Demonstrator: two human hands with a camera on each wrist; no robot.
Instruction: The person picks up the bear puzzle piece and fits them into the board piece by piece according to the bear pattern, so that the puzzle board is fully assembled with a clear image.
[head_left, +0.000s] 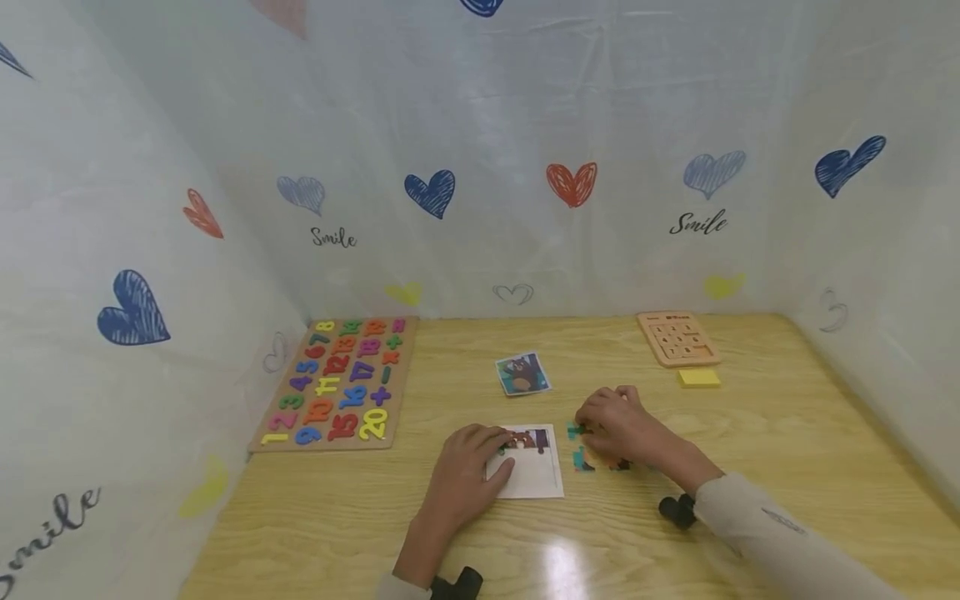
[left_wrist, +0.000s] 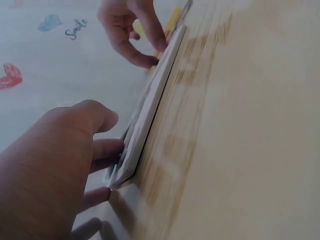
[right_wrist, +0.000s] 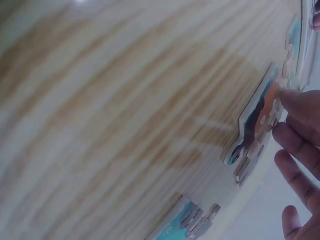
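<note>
A white puzzle tray (head_left: 528,483) lies on the table, with joined bear pieces (head_left: 522,439) along its top. My left hand (head_left: 468,471) rests at the tray's left side, fingers over its upper left corner and thumb above the bare part. In the left wrist view, the fingertips (left_wrist: 115,145) touch the tray's edge. To the right, my right hand (head_left: 618,423) bends over loose puzzle pieces (head_left: 582,460). The right wrist view has its thumb and forefinger pinching at a puzzle piece (right_wrist: 274,118) in an orange, dark and teal cluster, partly hidden by the fingers.
Behind the tray lies a bear picture card (head_left: 523,374). A colourful number board (head_left: 337,383) is at the left. At the back right are a wooden number puzzle (head_left: 678,339) and a yellow block (head_left: 698,379). A heart-printed curtain (head_left: 510,125) surrounds the table.
</note>
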